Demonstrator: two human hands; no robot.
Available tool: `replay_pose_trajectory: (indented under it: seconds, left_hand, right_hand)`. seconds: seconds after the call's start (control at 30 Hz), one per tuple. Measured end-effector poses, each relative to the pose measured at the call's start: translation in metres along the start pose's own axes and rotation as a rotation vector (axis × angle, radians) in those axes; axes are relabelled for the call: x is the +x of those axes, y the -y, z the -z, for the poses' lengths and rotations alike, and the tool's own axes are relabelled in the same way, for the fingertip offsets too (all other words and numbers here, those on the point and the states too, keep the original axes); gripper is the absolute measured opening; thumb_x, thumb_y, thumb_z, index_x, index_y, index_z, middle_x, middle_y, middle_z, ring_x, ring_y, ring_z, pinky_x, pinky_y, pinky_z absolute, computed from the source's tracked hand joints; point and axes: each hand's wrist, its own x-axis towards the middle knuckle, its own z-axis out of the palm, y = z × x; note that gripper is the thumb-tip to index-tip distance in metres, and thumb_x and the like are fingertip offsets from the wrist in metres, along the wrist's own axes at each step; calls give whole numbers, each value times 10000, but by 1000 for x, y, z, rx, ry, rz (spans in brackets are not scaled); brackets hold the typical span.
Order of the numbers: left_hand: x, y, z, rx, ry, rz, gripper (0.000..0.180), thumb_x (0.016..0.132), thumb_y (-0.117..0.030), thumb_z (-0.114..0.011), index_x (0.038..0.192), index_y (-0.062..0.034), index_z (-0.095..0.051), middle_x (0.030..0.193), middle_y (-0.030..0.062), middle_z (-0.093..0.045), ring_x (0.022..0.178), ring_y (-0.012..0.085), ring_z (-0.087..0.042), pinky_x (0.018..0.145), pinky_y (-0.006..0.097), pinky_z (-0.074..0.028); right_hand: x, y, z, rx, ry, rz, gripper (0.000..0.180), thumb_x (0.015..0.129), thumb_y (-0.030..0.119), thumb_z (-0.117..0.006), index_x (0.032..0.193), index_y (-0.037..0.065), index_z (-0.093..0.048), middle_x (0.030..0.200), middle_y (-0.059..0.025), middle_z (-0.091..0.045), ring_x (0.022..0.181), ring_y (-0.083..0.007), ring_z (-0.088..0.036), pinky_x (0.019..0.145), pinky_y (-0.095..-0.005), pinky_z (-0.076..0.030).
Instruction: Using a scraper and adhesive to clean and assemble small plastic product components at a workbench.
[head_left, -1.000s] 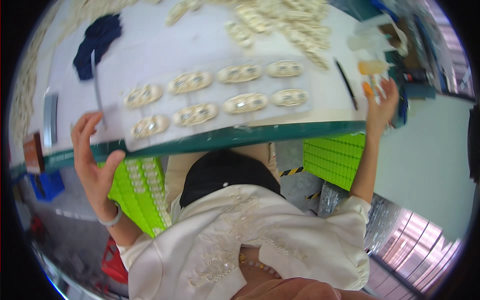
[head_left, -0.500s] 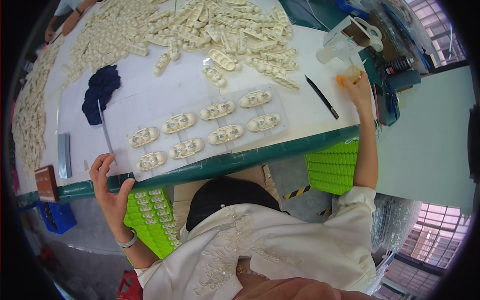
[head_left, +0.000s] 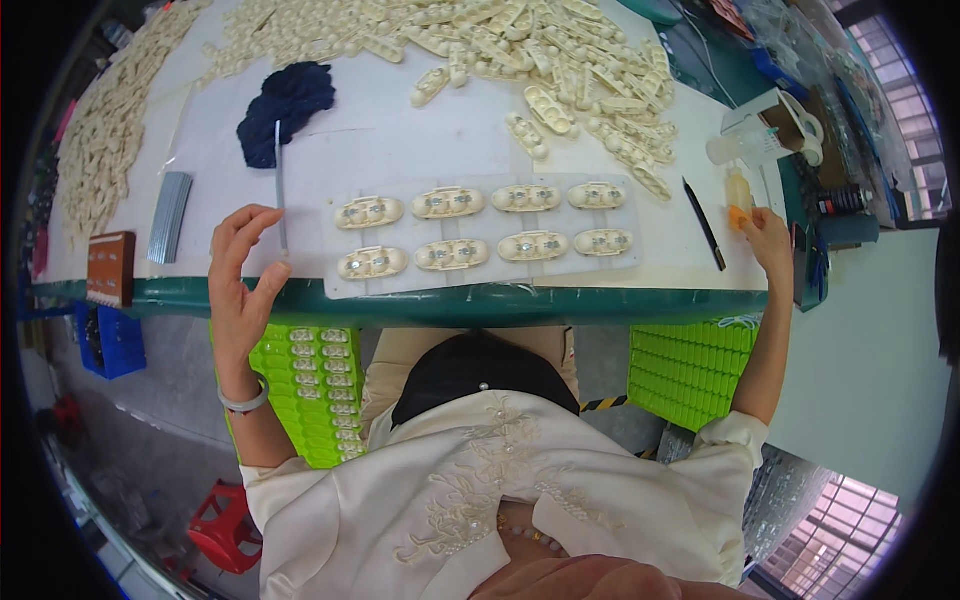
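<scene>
1. Head view, hands: our left hand (head_left: 243, 285) rests open at the near table edge, fingers spread, its fingertips touching the lower end of a thin grey metal rod (head_left: 281, 185) that lies flat on the white tabletop (head_left: 400, 150); it grips nothing. Our right hand (head_left: 768, 238) reaches to the far right of the table and touches a small orange-capped plastic bottle (head_left: 738, 195). We cannot tell whether the fingers are closed around it.

2. Head view, the work: between the hands lies a clear rectangular plastic tray (head_left: 480, 235), its near edge at the green table rim. All eight pockets, in two rows of four, hold cream oval plastic housings (head_left: 448, 203), each showing small metal parts inside. We judge this tray fully loaded.

3. Head view, what is left: a large loose heap of cream housings (head_left: 560, 70) covers the far side of the table, and another band (head_left: 100, 130) runs along the left, so much stock seems unprocessed.

4. Head view, surroundings: a black pen (head_left: 704, 224) lies right of the tray, a dark blue cloth (head_left: 285, 105) beyond the rod, and green crates (head_left: 310, 385) stand below the table.
</scene>
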Motion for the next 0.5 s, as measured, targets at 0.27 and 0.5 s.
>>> replay_pose_trajectory:
  seconds: [0.27,0.5]
  left_hand:
    - [36,-9,-1,9,125,-59,293,688,-137,-717,937,-14,-625,989,105,-520,955,234,-501,820,302,-402]
    - [69,-12,-5,101,367,-300,313,657,-142,-730,924,-30,-609,977,111,-506,946,271,-489,831,327,-396]
  right_hand:
    - [-66,140,18,372,-59,707,358,725,47,-688,1063,38,-570,1095,-123,-557,945,-263,-562,784,-324,-474]
    - [-27,180,0,334,483,901,315,717,20,-661,1006,39,-538,1024,-103,-518,993,-258,-500,815,-322,-441]
